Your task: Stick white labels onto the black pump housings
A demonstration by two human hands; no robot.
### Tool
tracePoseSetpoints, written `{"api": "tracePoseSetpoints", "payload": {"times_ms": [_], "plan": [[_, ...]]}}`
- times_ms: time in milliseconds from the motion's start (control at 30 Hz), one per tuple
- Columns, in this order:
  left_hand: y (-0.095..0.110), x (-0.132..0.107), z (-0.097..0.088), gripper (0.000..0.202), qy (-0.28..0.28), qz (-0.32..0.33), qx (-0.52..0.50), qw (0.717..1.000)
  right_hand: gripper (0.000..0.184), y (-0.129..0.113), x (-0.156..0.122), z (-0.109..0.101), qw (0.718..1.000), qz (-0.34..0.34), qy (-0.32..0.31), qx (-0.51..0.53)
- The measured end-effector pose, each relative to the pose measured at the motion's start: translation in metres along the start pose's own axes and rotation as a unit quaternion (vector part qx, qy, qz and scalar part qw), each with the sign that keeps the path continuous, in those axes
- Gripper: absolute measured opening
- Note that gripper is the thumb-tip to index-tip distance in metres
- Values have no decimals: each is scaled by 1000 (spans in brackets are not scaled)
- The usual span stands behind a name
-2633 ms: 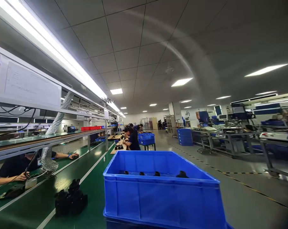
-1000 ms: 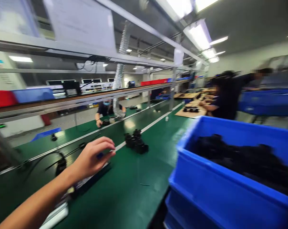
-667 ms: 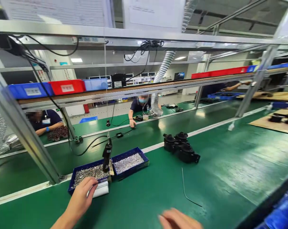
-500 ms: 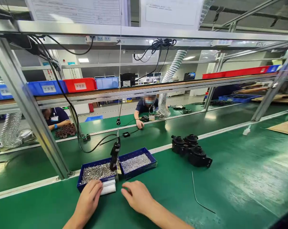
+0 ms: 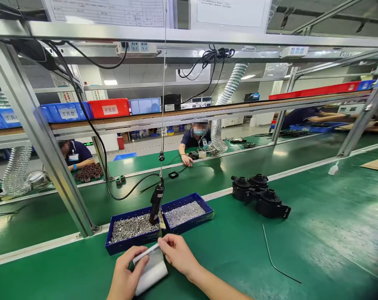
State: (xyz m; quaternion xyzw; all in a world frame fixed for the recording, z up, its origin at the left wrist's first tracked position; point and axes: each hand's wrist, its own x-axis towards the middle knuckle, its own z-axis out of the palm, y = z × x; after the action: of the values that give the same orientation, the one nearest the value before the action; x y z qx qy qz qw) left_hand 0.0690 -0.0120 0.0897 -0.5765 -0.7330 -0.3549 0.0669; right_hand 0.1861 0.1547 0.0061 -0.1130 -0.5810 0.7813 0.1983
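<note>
Both my hands hold a white flat packet [image 5: 151, 270] just above the green bench [image 5: 239, 258]. My left hand [image 5: 126, 275] grips its left side with the thumb on top. My right hand [image 5: 176, 254] pinches its upper right corner. Right behind the packet stand two blue trays of small silver screws, the left tray [image 5: 131, 230] and the right tray [image 5: 185, 214]. A black electric screwdriver [image 5: 156, 201] hangs on a cord between them, its tip down by the trays.
Black moulded parts [image 5: 259, 196] sit in a cluster to the right, with a thin wire [image 5: 278, 258] lying nearer. An aluminium frame post [image 5: 45, 141] rises at left. Co-workers sit across the line behind the conveyor [image 5: 195, 137]. Red and blue bins [image 5: 109, 109] stand on the shelf.
My view swung from the hall and a blue crate down to the bench. My left hand reached the white packet by the trays; my right hand joined it and both lifted it toward me.
</note>
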Motion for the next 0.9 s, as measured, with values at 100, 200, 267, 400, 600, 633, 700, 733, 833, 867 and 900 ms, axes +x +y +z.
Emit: {"api": "tracePoseSetpoints", "payload": {"times_ms": [100,200,267,400,600,633,700,733,833,867,900], "plan": [[-1,-2,1,33,-29,-100,-26,994,40,-3,-8,-4,993,-85,17,-77],[-5,-4,2,35,-41,-111,-47,992,27,-5,-12,-5,991,-84,12,-104],[-8,-6,3,36,-33,-112,-55,992,28,-5,-12,-5,992,-75,27,-94],[-12,-11,6,49,-43,-197,-69,977,28,-1,-10,-4,972,-154,23,-176],[-6,-8,2,68,-50,-268,-76,959,21,1,-8,-8,959,-218,32,-181],[-4,-7,1,68,-50,-264,-79,960,13,-2,-8,-10,949,-257,40,-181],[-3,-5,0,67,-56,-263,-93,959,4,-9,-9,-14,885,-395,60,-238],[-2,-5,1,67,-56,-264,-100,958,9,-13,-10,-15,837,-469,69,-273],[-3,-8,3,64,-64,-255,-108,959,36,-19,-13,-13,814,-512,63,-268],[-3,-10,5,63,-71,-248,-108,960,48,-19,-14,-11,854,-462,50,-233],[-2,-12,6,62,-77,-246,-114,960,58,-17,-14,-9,894,-400,36,-197]]}}
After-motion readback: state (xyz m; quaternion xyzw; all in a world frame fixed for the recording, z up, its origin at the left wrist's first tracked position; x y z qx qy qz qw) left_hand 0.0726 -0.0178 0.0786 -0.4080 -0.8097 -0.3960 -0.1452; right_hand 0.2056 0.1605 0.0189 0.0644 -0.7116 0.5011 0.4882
